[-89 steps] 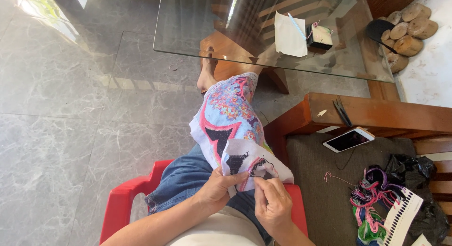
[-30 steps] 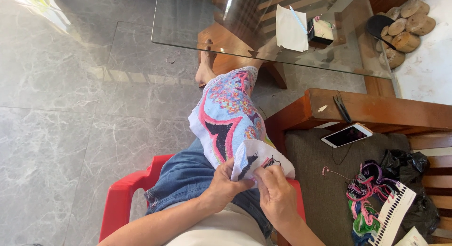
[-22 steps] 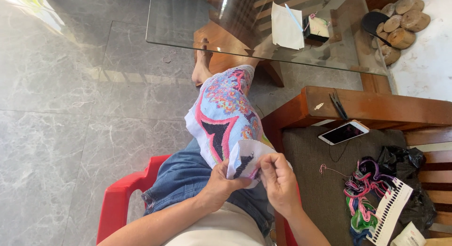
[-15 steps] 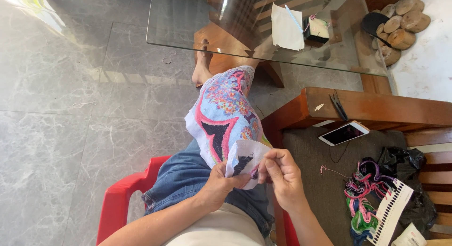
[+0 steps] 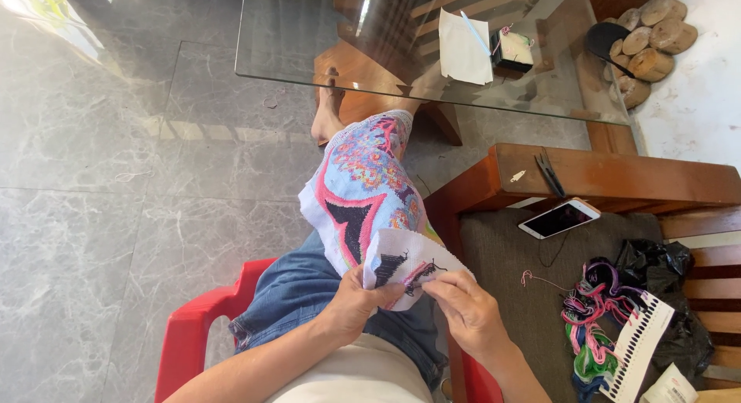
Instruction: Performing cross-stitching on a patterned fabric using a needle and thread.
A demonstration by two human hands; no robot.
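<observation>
A wooden bench (image 5: 617, 171) with a grey cushion (image 5: 525, 295) carries a phone (image 5: 559, 218), tangled coloured threads (image 5: 590, 326), a black bag (image 5: 656, 264) and a punched thread card (image 5: 637, 349). Scissors (image 5: 549, 173) lie on its armrest.

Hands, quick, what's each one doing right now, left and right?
Left hand: closed, gripping the folded edge of the embroidered cloth.
Right hand: fingertips pinched at the cloth's stitching; whether they hold a needle cannot be told.

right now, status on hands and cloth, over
Left hand grips folded cloth edge. Right hand pinches at the stitching, fingers on cloth. Cloth draped over knee. Thread bundle and phone off to the right, nothing in the way.
</observation>
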